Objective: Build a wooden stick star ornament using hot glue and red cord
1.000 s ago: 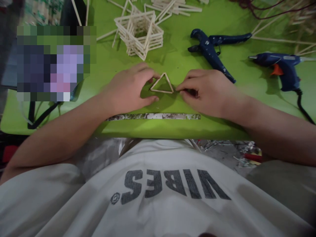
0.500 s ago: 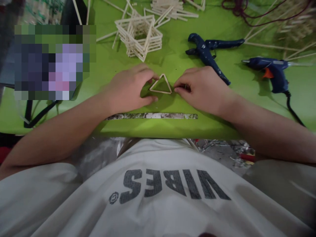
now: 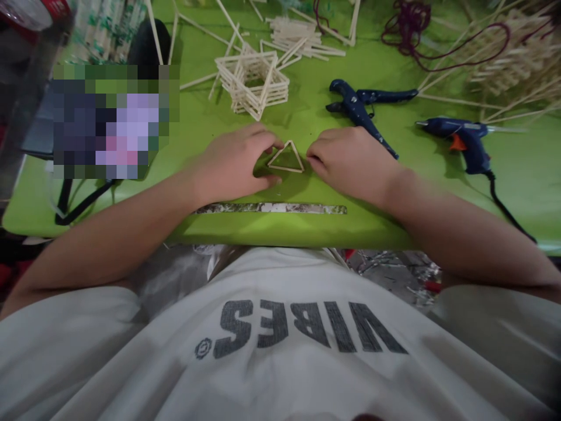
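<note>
A small triangle of thin wooden sticks lies on the green table between my hands. My left hand is open at its left side, with the index fingertip by the upper left stick and the thumb below. Just right of the triangle, my right hand is closed, its fingertips pinched together; what they hold, if anything, is hidden. A flat speckled strip lies below both hands, near the table's front edge. Beyond them sits a stacked star-shaped stick frame.
A blue cutter and a blue glue gun lie to the right. Behind are a stick pile, dark red cord and a stick structure. A black stand is at the left.
The view has shifted slightly, showing more of the table's far side. My right fingers have curled a little more beside the triangle; my left hand keeps nearly the same pose.
</note>
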### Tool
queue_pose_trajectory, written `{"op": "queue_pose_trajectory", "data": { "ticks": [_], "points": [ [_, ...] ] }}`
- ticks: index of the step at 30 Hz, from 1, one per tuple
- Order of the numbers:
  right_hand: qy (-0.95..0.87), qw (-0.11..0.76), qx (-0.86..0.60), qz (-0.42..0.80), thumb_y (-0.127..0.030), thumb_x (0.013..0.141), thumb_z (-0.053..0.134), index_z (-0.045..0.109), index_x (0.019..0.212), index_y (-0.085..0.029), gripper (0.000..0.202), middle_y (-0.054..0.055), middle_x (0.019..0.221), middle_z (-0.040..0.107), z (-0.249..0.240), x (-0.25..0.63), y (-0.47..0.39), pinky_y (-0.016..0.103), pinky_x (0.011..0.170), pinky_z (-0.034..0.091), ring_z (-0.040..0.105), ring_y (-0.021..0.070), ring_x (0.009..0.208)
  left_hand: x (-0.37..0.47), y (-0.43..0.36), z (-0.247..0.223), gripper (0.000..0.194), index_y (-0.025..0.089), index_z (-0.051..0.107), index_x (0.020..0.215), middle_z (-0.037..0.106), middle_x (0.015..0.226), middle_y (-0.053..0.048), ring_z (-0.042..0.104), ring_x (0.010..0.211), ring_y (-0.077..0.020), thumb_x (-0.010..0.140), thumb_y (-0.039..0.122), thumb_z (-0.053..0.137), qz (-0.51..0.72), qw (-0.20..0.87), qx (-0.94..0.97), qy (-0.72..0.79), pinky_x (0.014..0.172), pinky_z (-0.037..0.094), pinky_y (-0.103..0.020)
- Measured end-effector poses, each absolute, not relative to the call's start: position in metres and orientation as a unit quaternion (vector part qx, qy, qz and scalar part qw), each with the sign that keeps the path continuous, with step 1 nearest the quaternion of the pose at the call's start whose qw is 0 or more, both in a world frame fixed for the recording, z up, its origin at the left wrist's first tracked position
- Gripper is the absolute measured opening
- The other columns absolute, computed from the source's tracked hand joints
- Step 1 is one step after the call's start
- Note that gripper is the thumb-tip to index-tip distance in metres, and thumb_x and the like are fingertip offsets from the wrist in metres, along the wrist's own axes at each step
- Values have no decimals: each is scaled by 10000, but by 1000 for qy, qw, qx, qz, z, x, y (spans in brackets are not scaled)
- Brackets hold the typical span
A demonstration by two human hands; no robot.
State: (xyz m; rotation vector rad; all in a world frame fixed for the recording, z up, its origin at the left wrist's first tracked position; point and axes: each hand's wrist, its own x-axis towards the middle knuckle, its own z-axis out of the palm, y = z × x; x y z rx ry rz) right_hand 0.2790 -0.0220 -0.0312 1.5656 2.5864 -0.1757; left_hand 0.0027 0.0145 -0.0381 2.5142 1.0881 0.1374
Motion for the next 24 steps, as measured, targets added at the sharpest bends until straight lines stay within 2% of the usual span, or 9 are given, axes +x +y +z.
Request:
{"op": "queue_pose_trajectory", "data": {
  "ticks": [3, 8, 13, 17, 19, 24],
  "points": [
    [868, 60, 491, -33, -256, 1208, 445, 885, 1159, -184, 448, 195, 1218, 892, -32, 284, -15, 505, 1036, 621, 830, 369, 1151, 2, 14, -37, 577, 223, 782, 1581, 791, 1518, -119, 769, 1227, -321, 1042, 423, 822, 57, 195, 898, 390, 1083, 615, -481],
    [889, 16, 450, -84, -338, 1208, 519, 908, 1286, -240, 409, 150, 1252, 911, -34, 301, -11, 486, 1094, 632, 818, 341, 1178, -1, 13, -35, 579, 227, 773, 1584, 797, 1506, -130, 790, 1241, -329, 1048, 435, 842, 49, 191, 897, 396, 1072, 615, -455],
    [893, 35, 443, -74, -301, 1224, 538, 916, 1272, -209, 393, 158, 1229, 902, -32, 298, -15, 450, 1081, 602, 807, 324, 1151, 0, 12, -36, 584, 208, 778, 1563, 796, 1534, -161, 827, 1261, -361, 1030, 431, 861, 53, 186, 898, 396, 1083, 630, -458],
    [896, 92, 432, -33, -227, 1241, 486, 905, 1256, -151, 426, 178, 1228, 891, -26, 285, -16, 441, 1040, 584, 807, 325, 1127, 2, 13, -37, 558, 285, 786, 1537, 812, 1505, -115, 825, 1270, -353, 1007, 433, 873, 50, 186, 890, 412, 1077, 640, -441],
    [893, 109, 435, -22, -213, 1233, 485, 891, 1223, -152, 411, 173, 1195, 880, -25, 281, -16, 430, 993, 575, 802, 320, 1085, 2, 13, -37, 552, 279, 790, 1532, 813, 1502, -122, 824, 1267, -359, 1006, 431, 865, 48, 190, 891, 409, 1063, 638, -449],
    [891, 88, 445, -13, -215, 1216, 436, 871, 1182, -149, 442, 185, 1174, 879, -32, 283, -10, 444, 998, 568, 784, 318, 1069, 0, 14, -36, 543, 239, 799, 1520, 816, 1494, -137, 817, 1208, -340, 1016, 435, 854, 63, 191, 895, 399, 1027, 622, -461]
  ]
}}
